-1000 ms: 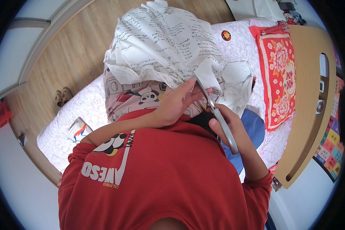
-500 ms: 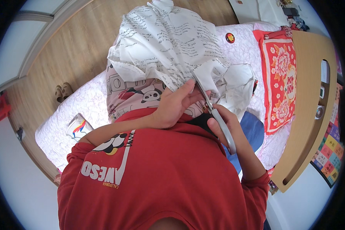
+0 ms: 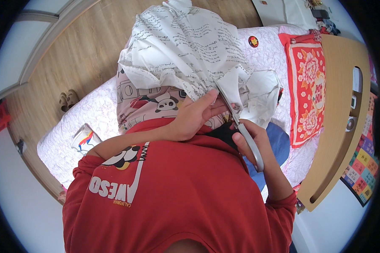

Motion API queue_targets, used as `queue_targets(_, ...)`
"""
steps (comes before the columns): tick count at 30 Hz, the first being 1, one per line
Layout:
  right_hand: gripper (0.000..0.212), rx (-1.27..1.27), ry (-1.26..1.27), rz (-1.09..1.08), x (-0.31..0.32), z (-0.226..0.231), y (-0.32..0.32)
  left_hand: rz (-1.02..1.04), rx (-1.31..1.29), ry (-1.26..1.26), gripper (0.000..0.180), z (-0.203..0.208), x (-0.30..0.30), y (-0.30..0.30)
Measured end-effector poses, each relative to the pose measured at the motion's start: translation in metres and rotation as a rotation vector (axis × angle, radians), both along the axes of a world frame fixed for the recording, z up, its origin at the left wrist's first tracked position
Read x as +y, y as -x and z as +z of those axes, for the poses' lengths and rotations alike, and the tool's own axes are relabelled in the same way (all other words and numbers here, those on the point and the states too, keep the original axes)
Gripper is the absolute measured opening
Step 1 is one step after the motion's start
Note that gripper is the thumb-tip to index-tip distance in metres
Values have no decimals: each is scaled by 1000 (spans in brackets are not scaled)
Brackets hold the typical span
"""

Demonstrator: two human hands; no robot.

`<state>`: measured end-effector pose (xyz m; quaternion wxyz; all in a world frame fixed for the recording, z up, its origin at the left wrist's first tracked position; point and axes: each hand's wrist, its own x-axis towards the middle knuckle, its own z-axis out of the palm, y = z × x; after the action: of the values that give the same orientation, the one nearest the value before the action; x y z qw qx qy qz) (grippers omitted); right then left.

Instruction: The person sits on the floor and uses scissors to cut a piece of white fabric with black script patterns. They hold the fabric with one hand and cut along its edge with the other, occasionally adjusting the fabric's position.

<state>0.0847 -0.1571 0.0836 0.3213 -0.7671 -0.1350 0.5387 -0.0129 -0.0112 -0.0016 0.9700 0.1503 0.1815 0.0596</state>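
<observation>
A white cloth (image 3: 177, 46) printed with black handwriting-like script spreads over my lap and beyond it. My left hand (image 3: 193, 116) pinches its near edge between thumb and fingers. Grey-handled scissors (image 3: 254, 151) are gripped in my right hand (image 3: 254, 135), with the blades pointing away from me and their tips against the cloth. The blades lie alongside my left fingertips, and the lower handle loop is partly hidden by my hand. To the right of the blades, a crumpled part of the cloth hangs down. Panda-patterned fabric (image 3: 164, 104) shows beneath the cloth.
I sit at a bed with a pale floral sheet (image 3: 63, 139). A red flowered pillow (image 3: 307, 90) lies right, by a wooden headboard (image 3: 346, 55). A white package (image 3: 86, 138) sits left, a small round red-and-black item (image 3: 253, 41) farther off. Slippers (image 3: 67, 100) stand on the floor.
My right hand and the scissors have shifted slightly toward me and to the right, and the blades look a little farther apart. My left hand keeps its pinch on the cloth.
</observation>
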Motion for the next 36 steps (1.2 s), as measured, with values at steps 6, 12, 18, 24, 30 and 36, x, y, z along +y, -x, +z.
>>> queue_targets(6, 38, -41, 8, 25, -1, 3, -1, -4, 17, 29, 40, -2, 0, 2)
queue_targets(12, 37, -15, 76, 18, -4, 3, -3, -22, 34, 40, 37, 0, 2, 3)
queue_targets(18, 34, 8, 47, -44, -4, 3, 1, -1, 53, 9, 38, -3, 2, 4)
queue_targets(24, 35, 165, -12, 13, -23, 9, -15, 93, 112, 104, 33, -8, 13, 5)
queue_targets(30, 45, -354, -32, 165, -29, 7, -22, 74, 87, 271, 32, -18, 16, 7)
queue_targets(36, 46, -591, -294, -24, 40, -47, -20, -4, 114, 268, 28, -5, 20, 0)
